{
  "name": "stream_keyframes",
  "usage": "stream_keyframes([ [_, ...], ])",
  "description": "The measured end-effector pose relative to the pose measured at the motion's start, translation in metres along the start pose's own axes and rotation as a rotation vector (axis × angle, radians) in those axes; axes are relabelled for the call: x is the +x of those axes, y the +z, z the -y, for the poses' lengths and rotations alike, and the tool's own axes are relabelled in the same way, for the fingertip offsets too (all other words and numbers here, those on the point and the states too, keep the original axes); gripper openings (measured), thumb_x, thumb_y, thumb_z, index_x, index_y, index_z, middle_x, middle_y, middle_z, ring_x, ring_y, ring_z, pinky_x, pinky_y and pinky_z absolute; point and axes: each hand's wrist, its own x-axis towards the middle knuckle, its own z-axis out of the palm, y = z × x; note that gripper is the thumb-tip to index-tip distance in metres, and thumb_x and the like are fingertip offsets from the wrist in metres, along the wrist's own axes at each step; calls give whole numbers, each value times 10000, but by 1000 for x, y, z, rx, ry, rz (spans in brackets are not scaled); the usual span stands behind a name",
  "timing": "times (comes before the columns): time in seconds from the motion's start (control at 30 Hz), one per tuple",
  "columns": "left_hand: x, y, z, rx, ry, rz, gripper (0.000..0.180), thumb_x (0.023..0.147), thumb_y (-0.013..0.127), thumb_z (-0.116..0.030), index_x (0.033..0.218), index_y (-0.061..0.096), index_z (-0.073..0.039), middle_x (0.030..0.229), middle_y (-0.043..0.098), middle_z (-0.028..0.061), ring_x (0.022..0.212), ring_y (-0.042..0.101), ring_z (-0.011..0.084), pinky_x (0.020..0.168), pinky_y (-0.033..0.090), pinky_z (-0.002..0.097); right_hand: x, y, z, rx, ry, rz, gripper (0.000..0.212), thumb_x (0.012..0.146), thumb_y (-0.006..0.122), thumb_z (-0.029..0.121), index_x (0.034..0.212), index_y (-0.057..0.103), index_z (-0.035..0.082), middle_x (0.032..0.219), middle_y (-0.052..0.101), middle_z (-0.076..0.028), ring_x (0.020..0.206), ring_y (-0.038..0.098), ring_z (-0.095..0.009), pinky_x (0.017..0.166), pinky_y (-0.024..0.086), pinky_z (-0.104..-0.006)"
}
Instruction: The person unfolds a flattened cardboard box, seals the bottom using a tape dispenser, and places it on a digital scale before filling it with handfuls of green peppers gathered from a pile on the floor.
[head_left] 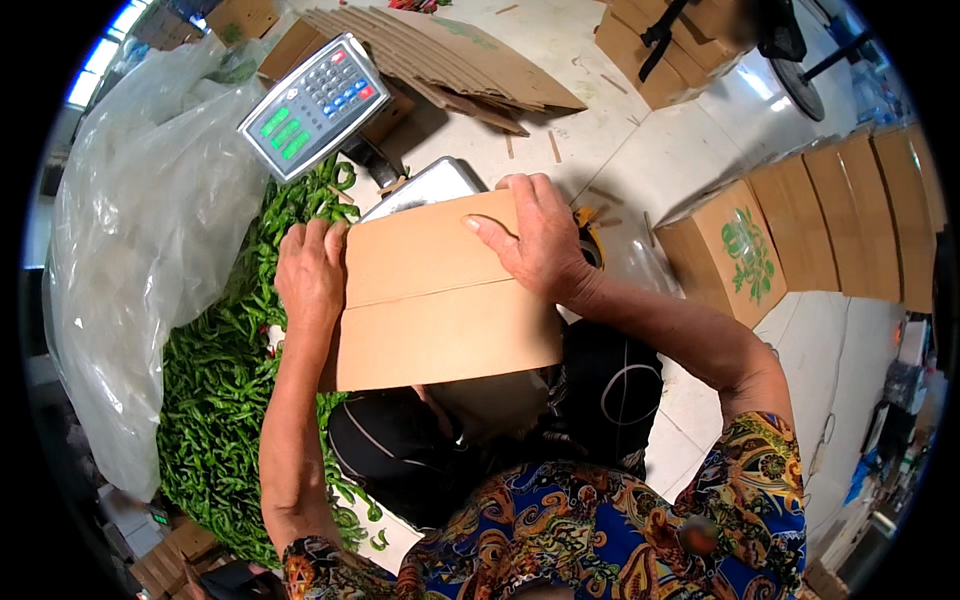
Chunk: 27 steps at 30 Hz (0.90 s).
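Observation:
Between my two hands is a brown cardboard box [440,345], its creased flap side facing up, held in front of my knees. My left hand [311,272] grips its left edge with the fingers curled over. At the upper right corner my right hand [540,238] wraps its fingers over the far edge, the thumb lying on the cardboard. Just beyond the box shows part of a metal scale platform [432,182]. The scale's keypad display [316,106], lit with green digits, stands at the far left of it.
A large heap of green peppers [215,440] spreads at my left, with clear plastic sheeting [140,230] over its outer side. Flattened cardboard sheets [450,60] lie beyond the scale. Closed boxes [790,225] line up at the right; more boxes [665,50] stand at the far right.

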Motion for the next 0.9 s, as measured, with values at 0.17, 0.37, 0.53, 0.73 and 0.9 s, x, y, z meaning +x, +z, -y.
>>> stream_keyframes([
  [0.17,3,-1,16,-148,5,107,320,973,489,-315,980,639,-31,879,586,175,863,558,368,754,454,443,5,4,-15,381,140,52,402,895,623,320,1124,512,9,1033,531,-177,889,580,-289,785,468,-403],
  [0.37,5,-4,15,-98,7,112,300,982,468,-275,1012,641,-31,940,608,172,896,570,368,785,458,433,-1,18,-179,233,533,270,460,843,647,348,1078,542,-33,1056,563,-197,883,606,-356,774,501,-436],
  [0.53,3,-5,9,-119,-39,148,305,987,477,-264,1011,638,-6,918,600,174,876,572,355,780,461,414,-107,67,-278,-347,666,356,573,650,797,404,997,556,16,1080,589,-229,1002,594,-373,838,495,-449],
  [0.73,6,-2,4,-167,-52,133,312,988,485,-269,999,641,1,924,596,173,870,577,352,778,464,402,-140,84,-290,-287,842,355,551,636,787,270,1013,514,-24,865,662,-220,830,660,-383,740,533,-462],
  [0.9,2,-4,9,-151,-23,109,296,975,498,-259,965,644,-2,881,594,170,834,567,350,739,458,408,-117,35,-252,415,1022,146,448,687,741,164,1031,508,-5,871,647,-146,819,657,-251,694,548,-365],
])
